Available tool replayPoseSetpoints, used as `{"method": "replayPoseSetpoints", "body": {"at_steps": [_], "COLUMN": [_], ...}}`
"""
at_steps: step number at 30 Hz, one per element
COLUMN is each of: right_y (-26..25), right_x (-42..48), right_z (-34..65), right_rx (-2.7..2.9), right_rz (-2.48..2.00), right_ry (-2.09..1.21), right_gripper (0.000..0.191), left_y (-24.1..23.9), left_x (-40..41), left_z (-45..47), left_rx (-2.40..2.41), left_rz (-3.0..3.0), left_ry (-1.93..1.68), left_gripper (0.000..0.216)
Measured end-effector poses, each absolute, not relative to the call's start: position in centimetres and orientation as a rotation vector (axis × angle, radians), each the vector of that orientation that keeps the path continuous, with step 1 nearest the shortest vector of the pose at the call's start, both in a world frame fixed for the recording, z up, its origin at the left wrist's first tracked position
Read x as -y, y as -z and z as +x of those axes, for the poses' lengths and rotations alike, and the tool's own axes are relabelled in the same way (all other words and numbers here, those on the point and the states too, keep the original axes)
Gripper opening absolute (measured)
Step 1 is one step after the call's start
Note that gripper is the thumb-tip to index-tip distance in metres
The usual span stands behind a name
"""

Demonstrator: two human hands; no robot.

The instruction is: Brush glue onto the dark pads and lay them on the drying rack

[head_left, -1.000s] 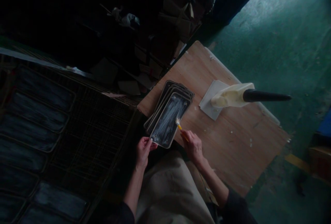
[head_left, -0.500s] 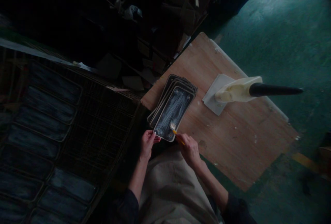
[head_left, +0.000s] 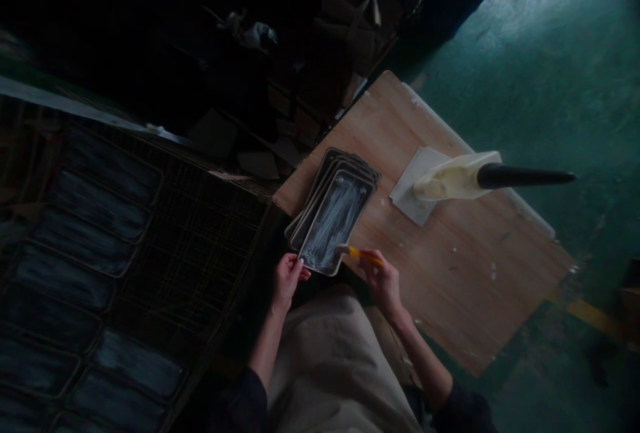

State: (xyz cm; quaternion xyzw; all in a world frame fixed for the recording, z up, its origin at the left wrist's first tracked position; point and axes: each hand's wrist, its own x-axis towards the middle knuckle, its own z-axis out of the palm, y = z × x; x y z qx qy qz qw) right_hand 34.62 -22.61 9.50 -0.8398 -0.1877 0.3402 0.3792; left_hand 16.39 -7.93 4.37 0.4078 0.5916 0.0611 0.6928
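Observation:
A stack of dark rectangular panels with pale rims [head_left: 333, 216] lies on the near-left part of a wooden table [head_left: 450, 266]. White streaks cover the top panel. My left hand [head_left: 287, 279] pinches that panel's near corner. My right hand [head_left: 383, 279] holds a small brush with an orange handle [head_left: 361, 254], whose bristles touch the panel's near right edge. A cream glue bottle with a long black nozzle [head_left: 470, 178] rests on a white paper sheet [head_left: 413, 189] farther right.
A wire rack [head_left: 190, 239] at the left carries several coated dark panels [head_left: 85, 233]. Cardboard boxes and clutter [head_left: 345, 26] sit in the dark behind the table. Green floor [head_left: 555, 53] spreads to the right. A pale apron covers my lap [head_left: 335, 366].
The brush swept down the top panel from its upper right side to its near end, then shifted to the near right edge with the handle swung outward. My left hand kept its grip on the corner.

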Motion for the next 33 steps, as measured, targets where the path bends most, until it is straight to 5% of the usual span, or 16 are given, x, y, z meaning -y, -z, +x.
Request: {"method": "replayPoseSetpoints", "body": {"at_steps": [7,14,20,27,33], "right_y": [-8.7,-8.0,-7.4,-5.7,-6.4], "right_x": [20.5,17.6,16.0,14.7,15.4], "right_z": [37.2,40.8,40.2,45.3,41.3], "right_rx": [0.667,0.636,0.819,0.714,0.845], "right_rz": [-2.015,-2.168,-1.985,-2.237,-2.276], "right_ry": [-1.007,-0.516,-0.799,-0.204,-0.158], "right_gripper": [0.027,0.026,0.025,0.029,0.026], "left_y": [-4.2,-3.5,-2.9,-2.7,-4.1], "left_x": [7.7,7.6,7.6,7.2,6.5], "left_z": [16.4,17.0,16.7,16.5,16.0], "left_rx": [-1.328,-1.285,-1.235,-1.206,-1.1], "left_rz": [0.941,0.983,0.863,0.754,0.598], "left_ry": [-0.105,-0.113,-0.12,-0.137,-0.136], "left_gripper": [0.037,0.032,0.042,0.045,0.05]}}
